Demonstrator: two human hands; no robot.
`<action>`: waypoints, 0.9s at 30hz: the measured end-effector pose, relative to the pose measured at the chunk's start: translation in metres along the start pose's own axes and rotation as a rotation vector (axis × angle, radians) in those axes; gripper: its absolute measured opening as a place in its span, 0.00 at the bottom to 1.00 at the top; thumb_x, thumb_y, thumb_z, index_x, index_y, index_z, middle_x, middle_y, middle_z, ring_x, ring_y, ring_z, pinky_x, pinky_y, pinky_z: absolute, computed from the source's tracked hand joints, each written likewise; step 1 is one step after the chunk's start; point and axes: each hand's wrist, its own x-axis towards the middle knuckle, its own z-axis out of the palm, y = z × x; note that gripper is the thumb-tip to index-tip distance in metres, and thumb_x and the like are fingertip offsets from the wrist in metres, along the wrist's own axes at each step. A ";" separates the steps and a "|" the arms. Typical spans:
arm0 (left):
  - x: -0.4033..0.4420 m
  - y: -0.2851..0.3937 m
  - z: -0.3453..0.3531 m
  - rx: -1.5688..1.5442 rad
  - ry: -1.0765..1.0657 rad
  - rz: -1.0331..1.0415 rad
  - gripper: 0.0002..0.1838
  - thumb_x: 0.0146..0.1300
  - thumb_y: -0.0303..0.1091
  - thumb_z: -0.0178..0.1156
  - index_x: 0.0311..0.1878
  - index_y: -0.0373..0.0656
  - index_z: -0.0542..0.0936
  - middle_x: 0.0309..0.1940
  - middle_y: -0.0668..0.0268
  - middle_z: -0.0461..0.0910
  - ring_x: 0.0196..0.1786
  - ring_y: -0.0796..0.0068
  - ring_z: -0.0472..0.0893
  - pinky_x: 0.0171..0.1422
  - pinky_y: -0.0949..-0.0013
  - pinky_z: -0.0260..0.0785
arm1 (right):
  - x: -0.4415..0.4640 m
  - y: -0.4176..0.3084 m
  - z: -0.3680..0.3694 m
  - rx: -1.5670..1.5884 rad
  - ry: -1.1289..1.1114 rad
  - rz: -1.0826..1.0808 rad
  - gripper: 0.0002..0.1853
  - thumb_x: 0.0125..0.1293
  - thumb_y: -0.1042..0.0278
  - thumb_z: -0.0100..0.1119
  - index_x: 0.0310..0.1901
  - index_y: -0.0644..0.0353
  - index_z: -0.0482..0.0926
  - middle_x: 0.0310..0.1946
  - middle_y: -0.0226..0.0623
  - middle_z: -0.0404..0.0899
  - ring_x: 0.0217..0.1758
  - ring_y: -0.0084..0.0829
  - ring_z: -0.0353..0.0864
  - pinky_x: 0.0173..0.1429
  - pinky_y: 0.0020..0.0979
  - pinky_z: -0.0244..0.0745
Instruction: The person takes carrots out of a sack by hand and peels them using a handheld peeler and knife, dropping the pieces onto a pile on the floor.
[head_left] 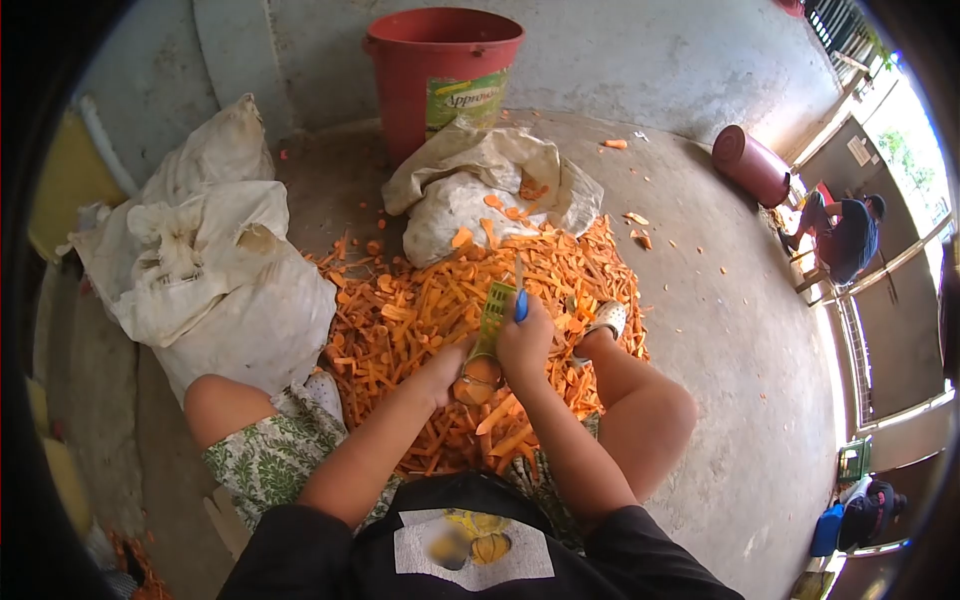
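Observation:
My right hand (pixel 525 338) is closed around the blue handle of a knife (pixel 521 305), its narrow blade pointing up and away from me. Beside it, my left hand (pixel 447 372) is closed on a peeled orange root (pixel 478 382), which has a thin dark line across it. Between the hands, a yellow-green slotted strip (pixel 494 312) stretches upward; which hand grips it is hard to tell. Both hands are above a broad heap of cut orange root pieces (pixel 400 335), spread between my legs.
White sacks (pixel 225 270) stand at left, and another crumpled sack (pixel 480 180) lies behind the heap. A red bin (pixel 400 95) is by the wall. Loose pieces (pixel 615 144) dot the concrete floor. At right are a tipped maroon barrel (pixel 750 165) and a seated person (pixel 848 240).

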 end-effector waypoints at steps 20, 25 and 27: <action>-0.016 0.012 0.008 0.098 -0.012 -0.039 0.22 0.67 0.49 0.38 0.48 0.39 0.70 0.34 0.61 0.77 0.31 0.74 0.79 0.33 0.69 0.73 | 0.074 0.081 -0.009 0.336 0.269 0.498 0.16 0.64 0.61 0.46 0.26 0.66 0.70 0.16 0.36 0.69 0.19 0.29 0.67 0.27 0.32 0.63; -0.004 0.007 0.003 -0.005 0.053 0.029 0.21 0.66 0.49 0.38 0.48 0.42 0.71 0.34 0.64 0.77 0.31 0.75 0.78 0.33 0.70 0.73 | 0.017 -0.006 -0.018 0.302 -0.073 0.224 0.15 0.65 0.62 0.44 0.27 0.64 0.70 0.15 0.33 0.66 0.18 0.24 0.64 0.24 0.31 0.60; -0.007 0.009 0.006 -0.130 0.068 0.019 0.20 0.67 0.48 0.39 0.47 0.42 0.71 0.35 0.64 0.77 0.34 0.74 0.78 0.35 0.69 0.74 | -0.002 -0.013 -0.014 0.238 -0.064 0.069 0.11 0.63 0.66 0.47 0.27 0.63 0.69 0.14 0.37 0.65 0.16 0.31 0.65 0.23 0.34 0.60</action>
